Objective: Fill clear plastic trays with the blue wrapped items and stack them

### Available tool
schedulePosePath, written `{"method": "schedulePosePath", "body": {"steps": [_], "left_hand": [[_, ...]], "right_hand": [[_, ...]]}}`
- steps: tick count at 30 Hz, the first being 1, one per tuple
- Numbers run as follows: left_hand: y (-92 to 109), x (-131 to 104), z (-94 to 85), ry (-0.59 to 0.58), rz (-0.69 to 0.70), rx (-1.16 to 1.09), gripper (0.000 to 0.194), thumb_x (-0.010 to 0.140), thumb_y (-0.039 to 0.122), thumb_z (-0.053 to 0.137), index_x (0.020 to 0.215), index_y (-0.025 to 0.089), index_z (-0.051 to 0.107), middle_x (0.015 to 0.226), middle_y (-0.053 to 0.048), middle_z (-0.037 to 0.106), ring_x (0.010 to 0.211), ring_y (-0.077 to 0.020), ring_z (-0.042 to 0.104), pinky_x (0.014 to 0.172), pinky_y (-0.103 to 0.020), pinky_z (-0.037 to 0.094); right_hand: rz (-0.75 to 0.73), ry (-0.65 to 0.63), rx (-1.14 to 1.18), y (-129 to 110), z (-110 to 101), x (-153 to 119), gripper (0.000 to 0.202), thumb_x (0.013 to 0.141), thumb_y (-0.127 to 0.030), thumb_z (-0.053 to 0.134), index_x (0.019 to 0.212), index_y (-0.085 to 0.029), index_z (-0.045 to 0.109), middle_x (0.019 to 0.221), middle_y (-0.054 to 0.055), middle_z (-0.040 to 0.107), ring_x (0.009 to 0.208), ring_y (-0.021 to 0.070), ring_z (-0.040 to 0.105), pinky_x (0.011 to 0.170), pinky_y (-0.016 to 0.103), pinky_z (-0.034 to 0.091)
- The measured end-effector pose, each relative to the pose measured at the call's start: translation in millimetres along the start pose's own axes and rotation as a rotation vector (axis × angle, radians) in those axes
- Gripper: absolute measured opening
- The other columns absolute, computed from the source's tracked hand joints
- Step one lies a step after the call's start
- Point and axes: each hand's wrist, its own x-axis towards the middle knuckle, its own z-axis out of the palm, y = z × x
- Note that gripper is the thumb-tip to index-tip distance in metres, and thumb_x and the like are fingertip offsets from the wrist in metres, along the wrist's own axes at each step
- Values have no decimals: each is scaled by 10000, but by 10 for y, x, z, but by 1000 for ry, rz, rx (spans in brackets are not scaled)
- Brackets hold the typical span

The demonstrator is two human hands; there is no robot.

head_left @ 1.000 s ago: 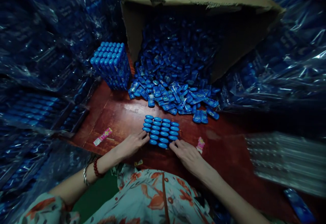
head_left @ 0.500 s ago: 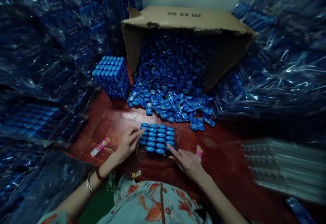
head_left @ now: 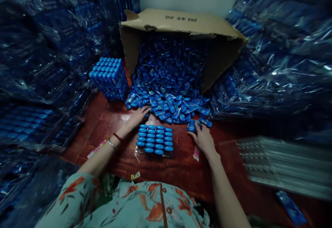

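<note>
My left hand (head_left: 140, 115) reaches to the near edge of a heap of small blue plastic containers (head_left: 166, 103). Its fingers are stretched out, touching a container there; part of that container is hidden. On the right, my right hand (head_left: 204, 137) has its thumb and fingers about a blue container (head_left: 191, 125) lying at the edge of the heap. Between my forearms stands a block of blue containers (head_left: 155, 139) in neat rows, rounded ends up, with neither hand on it.
An open cardboard box (head_left: 181, 20) lies on its side, spilling the heap onto the red-brown table (head_left: 103, 114). A tall stack of blue containers (head_left: 109, 77) stands left. Clear plastic trays (head_left: 282, 165) lie right. Wrapped blue packs (head_left: 280, 62) rise on both sides.
Both hands have left the block of rows. My left hand has moved forward to the heap, and my right hand forward and right onto a container. The view has shifted slightly.
</note>
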Motion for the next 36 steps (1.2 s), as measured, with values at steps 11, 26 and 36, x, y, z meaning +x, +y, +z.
{"method": "schedulePosePath", "body": {"steps": [11,26,36], "left_hand": [[497,-1881,-345,388,-520,-210,174,879,279,462,1002,200,556,984,-74,564,920,-195,556,824,-362,480],[853,-1720,-16,245,-111,-158,325,899,113,377,1172,201,528,916,-66,565,823,-148,549,708,-256,485],[861,-1524,-232,-59,79,111,327,902,116,340,1121,183,573,999,-103,585,807,-180,506,700,-294,467]], "right_hand": [[2,1,554,-143,87,-1211,352,867,-330,407,1170,-183,507,1026,102,626,785,187,619,694,318,532],[-410,100,652,-670,-45,-1158,271,885,-169,432,1100,-223,589,1006,72,626,924,174,613,814,314,522],[-626,14,-73,-997,-163,-1143,456,785,23,341,1163,-137,539,983,109,616,860,216,551,764,341,495]]}}
